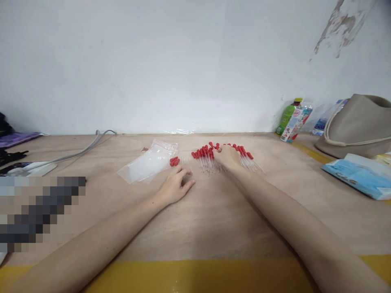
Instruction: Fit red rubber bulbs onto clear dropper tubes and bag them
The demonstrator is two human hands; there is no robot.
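A row of droppers (203, 152) with red rubber bulbs and thin clear tubes lies fanned across the middle of the table, bulbs toward the wall. My right hand (227, 156) reaches down into this row, its fingers closed together around a dropper at the red bulbs; the hand hides part of the row. To the left, my left hand (178, 185) rests on the table with fingers apart and nothing visibly held. Just beyond its fingertips lies a small group of red-bulbed droppers (174, 161). Beside them are several overlapping clear plastic bags (146, 162).
A grey cable (79, 152) runs along the left. Two bottles (291, 122) lean near the wall at the right, by a beige bag (354, 126) and a blue tissue pack (360, 175). Yellow tape (195, 276) lines the table's front edge.
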